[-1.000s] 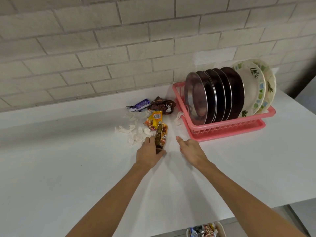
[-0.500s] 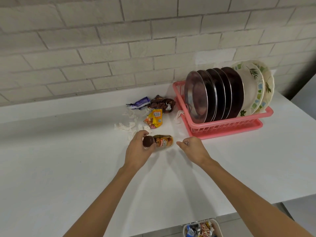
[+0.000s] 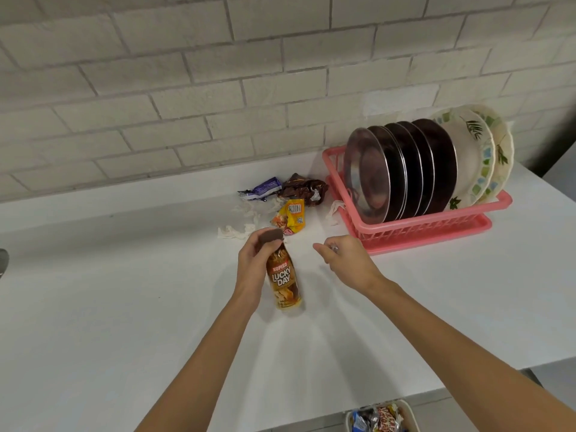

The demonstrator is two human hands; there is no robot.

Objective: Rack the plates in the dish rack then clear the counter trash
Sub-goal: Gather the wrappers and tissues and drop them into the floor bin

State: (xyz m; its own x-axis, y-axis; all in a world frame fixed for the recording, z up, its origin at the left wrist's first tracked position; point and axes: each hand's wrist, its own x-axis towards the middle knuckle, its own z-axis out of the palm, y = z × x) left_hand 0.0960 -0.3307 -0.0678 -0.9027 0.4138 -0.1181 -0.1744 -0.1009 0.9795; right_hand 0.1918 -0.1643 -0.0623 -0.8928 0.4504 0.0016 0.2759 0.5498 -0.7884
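Lifted off the counter (image 3: pixel 124 307) since a moment ago, the bottle (image 3: pixel 283 282) now hangs upright in the left hand (image 3: pixel 254 265), fingers clamped round its neck; the right hand (image 3: pixel 346 260) hovers loosely curled, holding nothing I can see; far right, plates (image 3: pixel 405 173) already fill the dish rack (image 3: pixel 436 226); trash-clearing is underway, and next the bottle likely goes near, to the bin (image 3: pixel 378 416).

Beyond the left grip (image 3: pixel 254 266) lie wrappers (image 3: pixel 288 199) on the tabletop (image 3: pixel 93 307); the rack (image 3: pixel 436 226) of plates (image 3: pixel 405 173) stands to the right grip's (image 3: pixel 344 260) far right.
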